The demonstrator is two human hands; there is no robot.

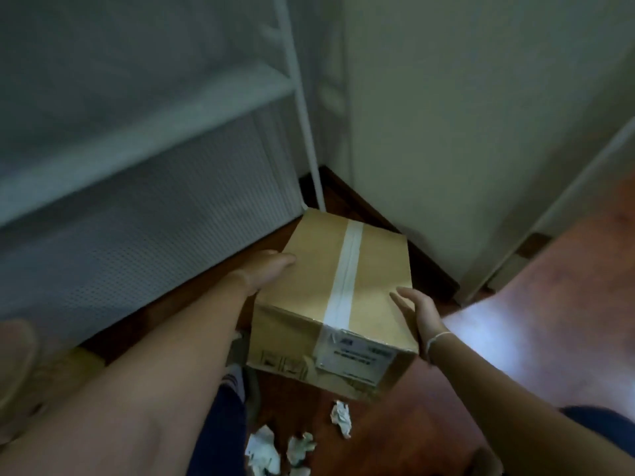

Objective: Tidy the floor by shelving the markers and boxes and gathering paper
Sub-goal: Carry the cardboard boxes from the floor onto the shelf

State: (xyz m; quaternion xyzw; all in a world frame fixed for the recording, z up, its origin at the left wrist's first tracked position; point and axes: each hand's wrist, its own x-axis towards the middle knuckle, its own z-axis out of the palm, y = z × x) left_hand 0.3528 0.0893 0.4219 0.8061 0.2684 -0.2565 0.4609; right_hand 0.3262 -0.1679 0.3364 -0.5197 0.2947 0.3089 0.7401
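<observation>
A brown cardboard box (309,286) sealed with white tape and bearing a white label sits between my hands, low over the wooden floor. My left hand (264,269) presses flat against its left side. My right hand (417,310) is against its right edge, fingers spread. Whether the box rests on the floor or is lifted is unclear. Crumpled paper balls (342,417) (263,451) (300,446) lie on the floor below the box. No markers are visible.
A white metal shelf unit (144,139) with perforated shelves stands at the left, its post (309,132) just behind the box. A pale wall (464,132) and door frame (549,207) close the corner at right. Open wooden floor (549,304) lies right.
</observation>
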